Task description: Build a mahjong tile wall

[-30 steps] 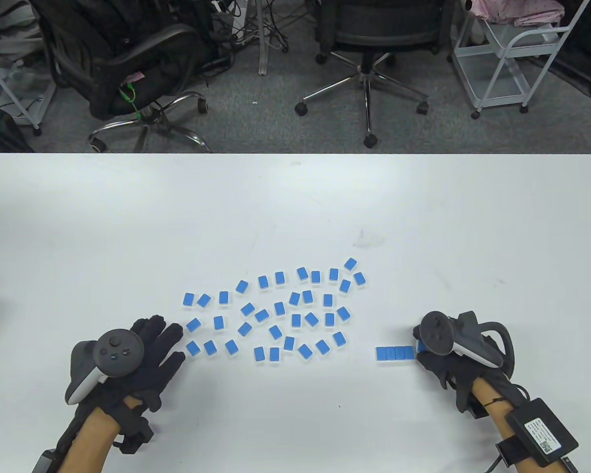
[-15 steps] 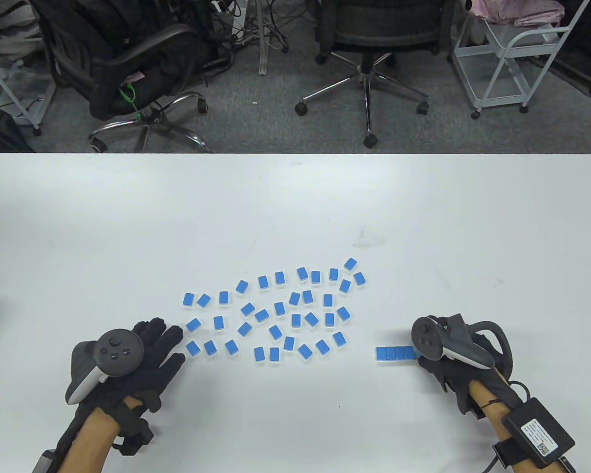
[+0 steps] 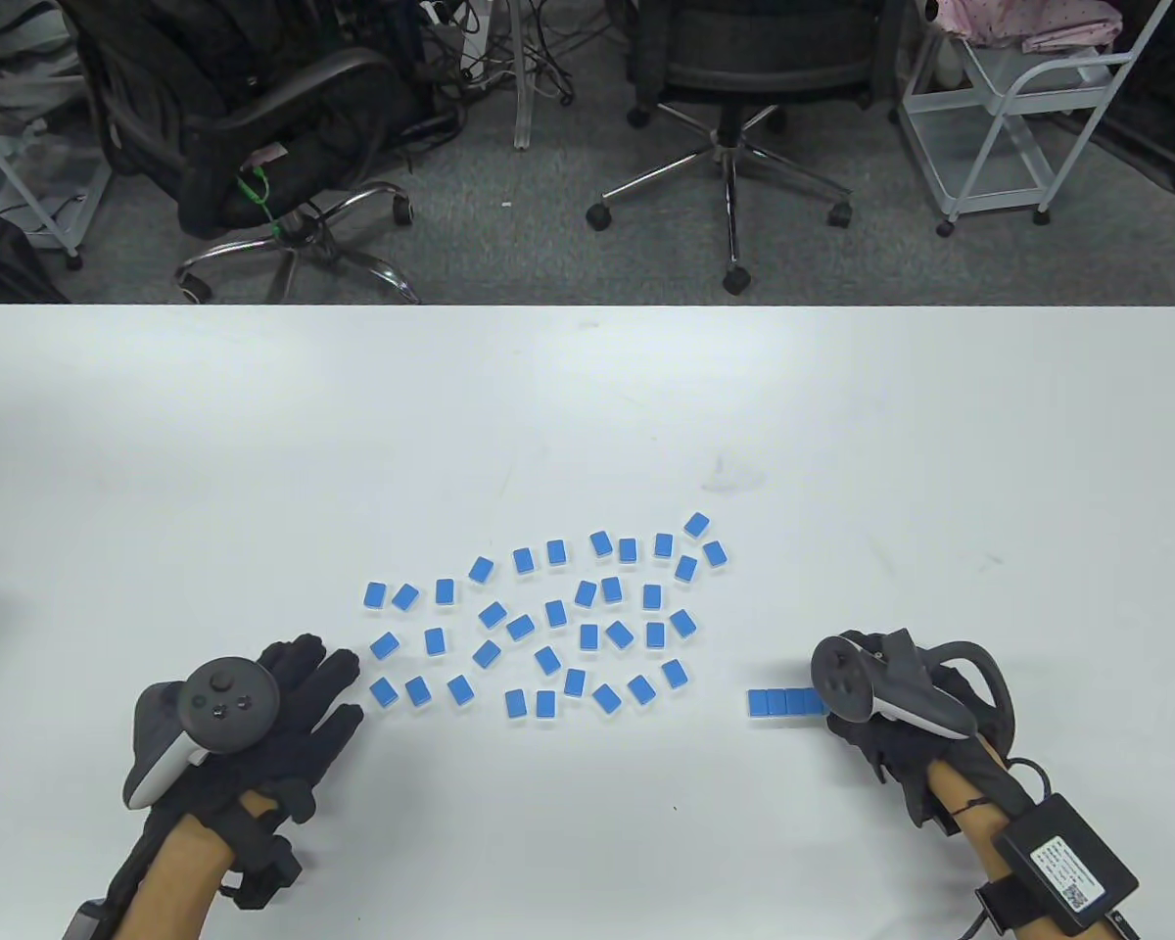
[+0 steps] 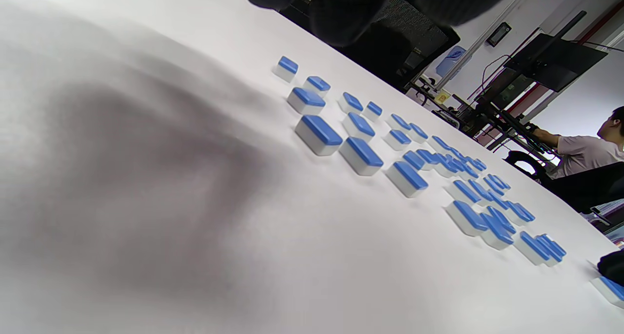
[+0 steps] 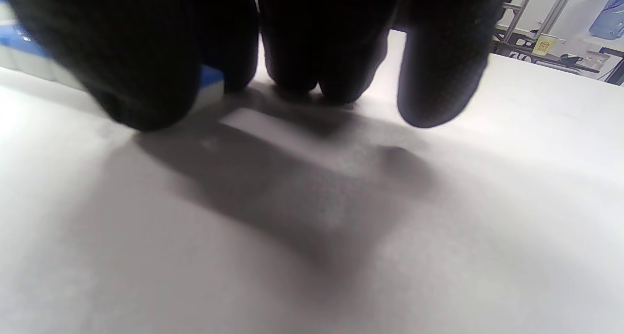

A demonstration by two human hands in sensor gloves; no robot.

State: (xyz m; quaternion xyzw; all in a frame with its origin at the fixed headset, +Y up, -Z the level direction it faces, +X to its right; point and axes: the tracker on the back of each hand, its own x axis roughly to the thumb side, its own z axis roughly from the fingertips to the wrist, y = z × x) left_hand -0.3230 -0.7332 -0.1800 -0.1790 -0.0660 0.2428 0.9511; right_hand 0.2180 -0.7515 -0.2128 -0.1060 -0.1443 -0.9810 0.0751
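Observation:
Several loose blue-backed mahjong tiles [image 3: 555, 613] lie scattered face down across the middle of the white table [image 3: 587, 411]; the left wrist view shows them [image 4: 319, 134] stretching away. A short straight row of tiles [image 3: 785, 702] lies at the right. My right hand [image 3: 835, 707] is at the row's right end, its tracker covering the fingers. In the right wrist view a thumb and fingers [image 5: 292, 46] curl down and pinch a blue-and-white tile [image 5: 212, 88] on the table. My left hand [image 3: 318, 690] rests flat with straight fingers just left of the scattered tiles, holding nothing.
Beyond the table's far edge stand office chairs [image 3: 734, 78] and a white cart [image 3: 1028, 108]. A person sits far off in the left wrist view [image 4: 585, 148]. A black box [image 3: 1067, 862] is strapped to my right forearm.
My right hand has shifted a little to the left and now covers the row's right end. My left hand has drawn back slightly toward the bottom left.

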